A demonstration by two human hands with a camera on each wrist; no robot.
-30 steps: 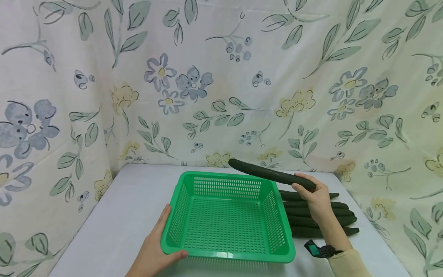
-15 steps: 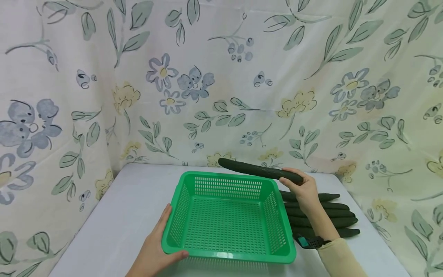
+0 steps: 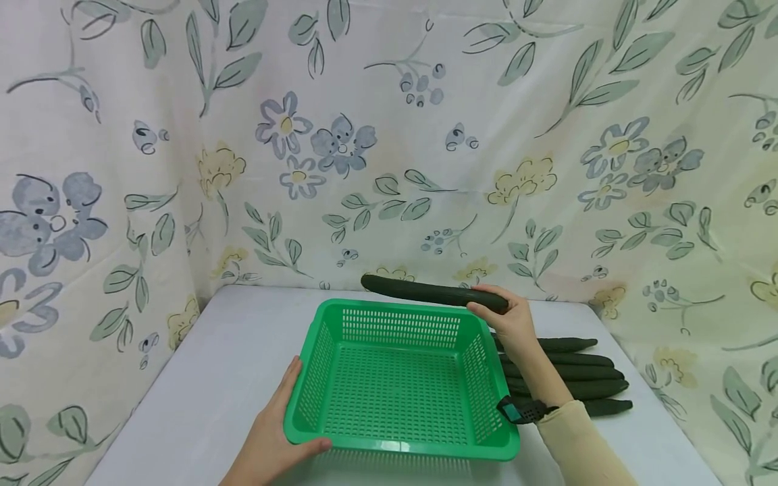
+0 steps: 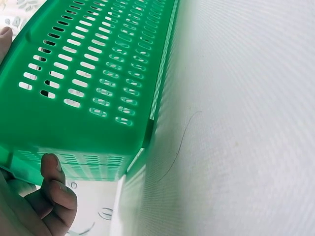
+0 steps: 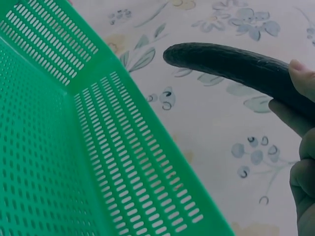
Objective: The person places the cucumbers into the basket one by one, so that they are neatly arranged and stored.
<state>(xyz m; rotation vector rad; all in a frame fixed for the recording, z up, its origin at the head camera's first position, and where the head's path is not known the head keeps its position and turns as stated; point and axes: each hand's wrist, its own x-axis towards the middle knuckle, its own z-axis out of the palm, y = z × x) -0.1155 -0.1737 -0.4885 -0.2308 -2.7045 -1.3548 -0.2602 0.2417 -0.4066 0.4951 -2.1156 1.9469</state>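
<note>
A long dark green cucumber [image 3: 419, 291] is held near its right end by my right hand [image 3: 513, 324], pinched between thumb and fingers. It hangs almost level above the back rim of a green plastic basket [image 3: 398, 451], its free end pointing left. The right wrist view shows the cucumber [image 5: 226, 64] beyond the basket's perforated wall [image 5: 142, 162], apart from it. My left hand [image 3: 267, 432] grips the basket's front left corner, thumb over the front rim and fingers along the left side. Nothing lies inside the basket. In the left wrist view, curled fingers [image 4: 61, 201] show beside the basket wall [image 4: 74, 123].
Several more cucumbers [image 3: 583, 372] lie side by side on the white table [image 3: 200, 391], right of the basket and partly hidden by my right forearm. A floral cloth [image 3: 389, 135] hangs behind the table and at both sides. A dark strap [image 3: 524, 410] circles my right wrist.
My right hand has carried the cucumber leftward, from above the right-hand pile to above the basket's back rim, and the cucumber has become more level. The left hand and basket have stayed put.
</note>
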